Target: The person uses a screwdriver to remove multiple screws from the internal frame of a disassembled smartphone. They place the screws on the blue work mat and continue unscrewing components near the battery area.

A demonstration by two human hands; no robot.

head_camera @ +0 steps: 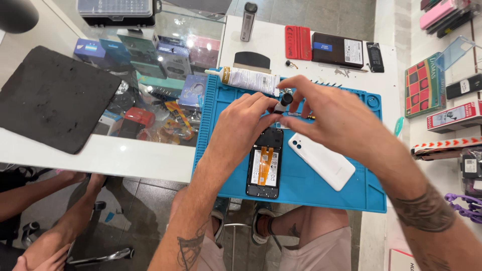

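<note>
An opened black phone [264, 168] lies back-up on a blue work mat [301, 183], its battery and an orange flex cable showing. My left hand [241, 125] rests over the phone's top end and pinches the shaft of a small screwdriver [283, 102]. My right hand [321, 108] reaches in from the right and its fingers grip the screwdriver's black cap. The phone's white back cover [321, 160] lies on the mat just right of the phone, under my right wrist.
A white glue tube [248, 80] lies at the mat's top edge. A red scraper [298, 42], a black box [337, 50] and a grey cylinder [248, 21] sit behind. A dark pad [52, 98] covers a glass display case [150, 85] on the left. Another person's arm [60, 236] shows at lower left.
</note>
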